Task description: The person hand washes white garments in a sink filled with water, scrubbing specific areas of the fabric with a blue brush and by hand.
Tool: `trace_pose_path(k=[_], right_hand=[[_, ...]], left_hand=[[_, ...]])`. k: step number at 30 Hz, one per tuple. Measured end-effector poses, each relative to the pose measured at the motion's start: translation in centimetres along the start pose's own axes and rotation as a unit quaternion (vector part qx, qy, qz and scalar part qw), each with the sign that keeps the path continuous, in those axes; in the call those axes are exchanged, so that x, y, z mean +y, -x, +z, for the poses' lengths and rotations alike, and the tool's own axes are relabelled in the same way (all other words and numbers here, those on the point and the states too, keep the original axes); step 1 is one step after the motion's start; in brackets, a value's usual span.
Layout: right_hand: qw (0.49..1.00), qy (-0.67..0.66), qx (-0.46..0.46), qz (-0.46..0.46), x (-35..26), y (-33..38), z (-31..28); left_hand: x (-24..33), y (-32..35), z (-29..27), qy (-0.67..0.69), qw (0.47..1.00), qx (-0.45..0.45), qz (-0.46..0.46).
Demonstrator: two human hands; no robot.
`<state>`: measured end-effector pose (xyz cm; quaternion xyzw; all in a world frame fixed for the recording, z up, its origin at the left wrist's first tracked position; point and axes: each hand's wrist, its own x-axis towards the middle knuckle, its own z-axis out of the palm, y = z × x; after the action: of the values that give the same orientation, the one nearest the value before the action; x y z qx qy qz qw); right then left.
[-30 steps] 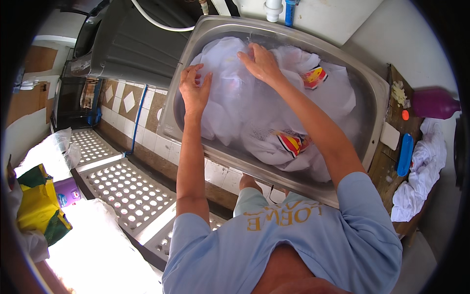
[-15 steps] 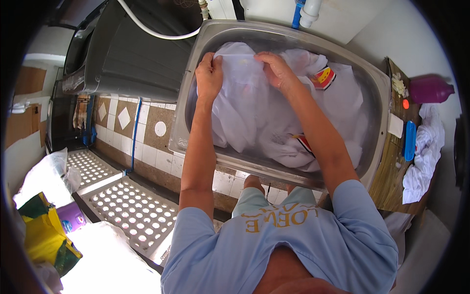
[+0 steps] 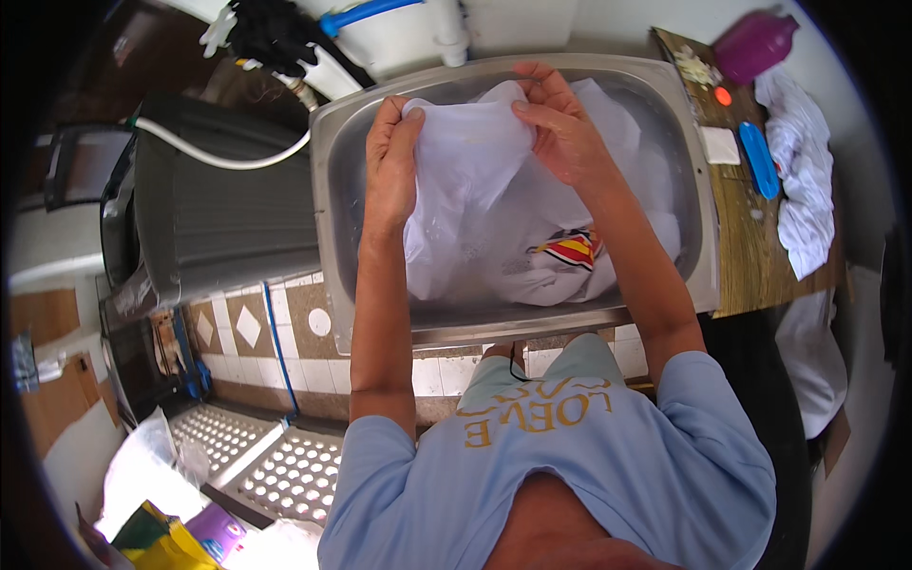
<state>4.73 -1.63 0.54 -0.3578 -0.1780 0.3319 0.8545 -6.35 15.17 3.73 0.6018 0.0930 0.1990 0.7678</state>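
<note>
A wet white garment (image 3: 470, 142) is held up by its top edge between my two hands, its lower part hanging into a metal sink (image 3: 705, 204). My left hand (image 3: 391, 157) pinches the edge at the upper left, thumb over the cloth. On the other side my right hand (image 3: 567, 133) has its thumb against the edge, the cloth caught there, with some fingers raised. More white cloth (image 3: 655, 180) lies soaking in cloudy water, and a red, yellow and black print (image 3: 573, 249) shows on it beside my right forearm.
Right of the sink, a wooden board (image 3: 731, 275) carries a blue brush (image 3: 758, 160), a white block (image 3: 719, 145), an orange cap (image 3: 722, 96) and a purple bottle (image 3: 755, 46). White cloth (image 3: 803, 171) lies along its edge. A dark grey machine (image 3: 228, 204) and white hose (image 3: 233, 163) are at left.
My view has shifted, so the sink sits differently in the picture. Both hands stay at the garment's edge, lifting it more; my right hand's fingers have spread and risen.
</note>
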Motion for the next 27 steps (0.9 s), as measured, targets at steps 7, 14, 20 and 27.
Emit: trace_pose_path(k=[7, 14, 20, 27], right_hand=[[0.995, 0.051, 0.085, -0.019, -3.9, 3.1, -4.0], [0.997, 0.052, 0.052, -0.039, -9.2, 4.5, -4.3], [0.982, 0.075, 0.171, 0.025, -5.5, 4.7, -13.1], [0.851, 0.470, 0.190, -0.139, -5.0, 6.3, -12.6]], left_hand=[[-3.3, -2.4, 3.2, -0.078, 0.962, -0.189, -0.179], [-2.6, -3.3, 7.5, -0.037, 0.966, -0.212, -0.142], [-9.5, -3.6, 10.9, 0.045, 0.958, -0.131, -0.251], [-10.3, -1.7, 12.5, 0.116, 0.941, -0.041, -0.315]])
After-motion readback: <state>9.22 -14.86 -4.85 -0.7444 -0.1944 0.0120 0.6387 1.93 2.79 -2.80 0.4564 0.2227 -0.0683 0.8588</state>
